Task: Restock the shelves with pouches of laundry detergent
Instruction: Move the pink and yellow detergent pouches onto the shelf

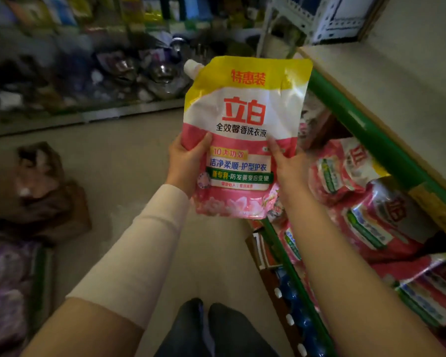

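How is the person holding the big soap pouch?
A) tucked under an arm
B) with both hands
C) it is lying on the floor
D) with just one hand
B: the left hand and the right hand each grip a lower side of the pouch, which is held upright in the air.

Most fingers of the left hand (188,161) and right hand (289,166) are hidden behind the pouch (245,135). The fine print near its bottom is too small to be read. Goods on the far shelves (75,60) are blurred and not identifiable. The stocked pouches (358,191) are partly covered by the green rail (371,140) and cut off at the right edge. The purple packs (5,279) are cropped at the left. The brown bundle (44,191) is blurred, contents undeterminable.
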Demonstrator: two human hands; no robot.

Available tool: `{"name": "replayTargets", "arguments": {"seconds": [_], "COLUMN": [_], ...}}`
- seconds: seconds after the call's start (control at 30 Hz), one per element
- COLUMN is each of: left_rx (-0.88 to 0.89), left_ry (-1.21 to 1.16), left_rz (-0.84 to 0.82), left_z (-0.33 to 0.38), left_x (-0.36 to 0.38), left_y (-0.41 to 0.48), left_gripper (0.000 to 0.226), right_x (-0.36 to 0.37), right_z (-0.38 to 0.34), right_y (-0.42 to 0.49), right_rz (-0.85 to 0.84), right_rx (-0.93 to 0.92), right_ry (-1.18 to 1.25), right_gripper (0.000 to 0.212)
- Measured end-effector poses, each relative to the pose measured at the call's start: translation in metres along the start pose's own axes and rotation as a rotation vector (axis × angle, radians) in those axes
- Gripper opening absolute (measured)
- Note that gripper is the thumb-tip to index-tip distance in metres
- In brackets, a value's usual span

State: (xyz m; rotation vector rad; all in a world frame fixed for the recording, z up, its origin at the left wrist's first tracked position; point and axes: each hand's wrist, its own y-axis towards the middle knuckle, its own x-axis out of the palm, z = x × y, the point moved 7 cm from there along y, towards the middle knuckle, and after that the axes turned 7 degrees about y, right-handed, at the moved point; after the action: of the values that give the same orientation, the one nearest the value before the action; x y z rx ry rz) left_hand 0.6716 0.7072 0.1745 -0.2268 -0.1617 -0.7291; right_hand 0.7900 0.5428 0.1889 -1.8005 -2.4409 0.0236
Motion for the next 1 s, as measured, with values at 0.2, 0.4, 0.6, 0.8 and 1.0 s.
{"name": "replayTargets", "arguments": {"seconds": [0.2, 0.4, 0.6, 0.8, 1.0], "left_rx": [0.019, 0.101, 0.163, 0.212, 0.245], "left_ry": [-0.059, -0.082, -0.131, -0.141, -0.143], "left_rz": [0.307, 0.560, 0.787, 0.978, 1.261], "left_z": [-0.010, -0.018, -0.025, -0.033, -0.032], "left_x": [-0.080, -0.142, -0.206, -0.270, -0.307], "left_y": [-0.038, -0.092, -0.154, -0.227, -0.306], "left_gripper": [0.009, 0.008, 0.011, 0.010, 0.012], "right_x": [0.067, 0.118, 0.168, 0.223, 0.270], "right_z": [0.030, 0.058, 0.073, 0.098, 0.110], "right_y": [-0.022, -0.056, -0.121, -0.199, -0.272], "right_rz": [-0.250, -0.462, -0.660, -0.873, -1.143], "right_rx": [0.047, 0.077, 0.143, 0.286, 0.316], "right_ry": [-0.057, 0.000, 0.012, -0.003, -0.075], "right_gripper": [0.012, 0.014, 0.016, 0.011, 0.012]}}
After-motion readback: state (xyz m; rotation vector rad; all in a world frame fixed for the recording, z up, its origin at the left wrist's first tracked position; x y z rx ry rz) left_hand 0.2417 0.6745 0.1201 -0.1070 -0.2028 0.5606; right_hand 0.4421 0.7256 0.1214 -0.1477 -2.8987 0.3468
